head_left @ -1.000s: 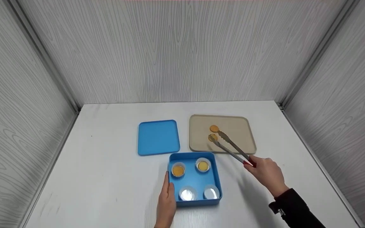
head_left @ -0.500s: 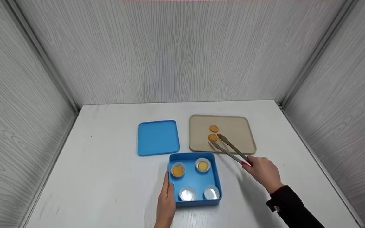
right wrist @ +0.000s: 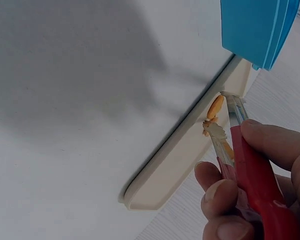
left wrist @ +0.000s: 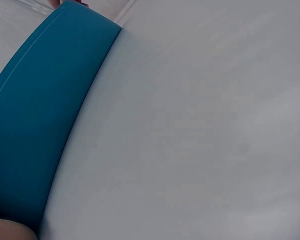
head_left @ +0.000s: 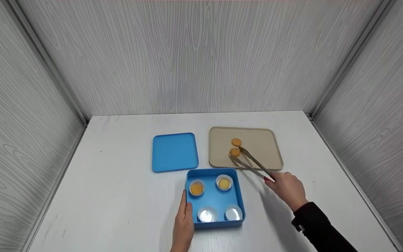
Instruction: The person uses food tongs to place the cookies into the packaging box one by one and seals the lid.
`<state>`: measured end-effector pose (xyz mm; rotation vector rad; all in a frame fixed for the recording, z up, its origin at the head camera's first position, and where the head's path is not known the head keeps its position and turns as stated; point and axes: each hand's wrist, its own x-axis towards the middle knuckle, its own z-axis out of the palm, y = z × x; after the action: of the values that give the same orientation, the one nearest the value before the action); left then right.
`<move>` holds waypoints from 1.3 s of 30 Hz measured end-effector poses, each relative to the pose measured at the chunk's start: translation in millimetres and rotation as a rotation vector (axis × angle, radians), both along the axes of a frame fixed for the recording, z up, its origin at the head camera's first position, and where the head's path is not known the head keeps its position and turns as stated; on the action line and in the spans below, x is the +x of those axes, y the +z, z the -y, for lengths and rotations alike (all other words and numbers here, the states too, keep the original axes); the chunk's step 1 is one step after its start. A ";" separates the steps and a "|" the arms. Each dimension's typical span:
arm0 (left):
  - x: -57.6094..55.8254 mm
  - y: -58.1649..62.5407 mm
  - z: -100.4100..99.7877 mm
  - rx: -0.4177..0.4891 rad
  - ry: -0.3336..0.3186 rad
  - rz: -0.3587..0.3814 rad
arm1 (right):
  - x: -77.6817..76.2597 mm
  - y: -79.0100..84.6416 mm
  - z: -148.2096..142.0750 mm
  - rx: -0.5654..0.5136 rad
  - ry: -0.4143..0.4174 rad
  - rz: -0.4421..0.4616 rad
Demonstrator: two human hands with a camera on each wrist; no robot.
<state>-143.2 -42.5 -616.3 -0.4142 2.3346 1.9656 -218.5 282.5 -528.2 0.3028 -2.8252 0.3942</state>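
My right hand [head_left: 287,189] grips metal tongs [head_left: 254,164] by their red handles. Spread tong tips lie on either side of the nearer round biscuit [head_left: 234,152] on the beige tray [head_left: 264,140]. A second biscuit [head_left: 236,142] lies just behind it. My left hand [head_left: 183,227] rests with straight fingers along the left wall of a blue square box [head_left: 215,200]. Inside the box, an orange disc [head_left: 197,189] and a yellow disc [head_left: 224,183] each sit in a back paper cup. Two front cups, a left one [head_left: 207,214] and a right one [head_left: 233,212], hold nothing.
A flat blue lid [head_left: 175,152] lies behind the box, left of the beige tray. All of it stands on a white table [head_left: 117,196] with grey wood-grain panels [head_left: 194,63] at the back and both sides.
My right hand has drawn slightly left, and the tongs' far tip has shifted from the back biscuit's edge down beside the nearer one. My left hand and the box stay put.
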 end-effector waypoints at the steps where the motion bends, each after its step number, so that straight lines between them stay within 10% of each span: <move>1: 0.0 0.1 0.0 -0.001 0.000 0.002 | -0.5 -0.6 0.6 0.003 0.002 -0.007; 39: -1.4 -0.4 0.8 0.033 0.000 0.024 | 14.4 -3.6 -4.5 0.026 0.030 -0.106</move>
<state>-144.6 -43.3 -616.6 -0.4325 2.2839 1.9852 -204.1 287.0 -531.7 0.3606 -2.7268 0.3382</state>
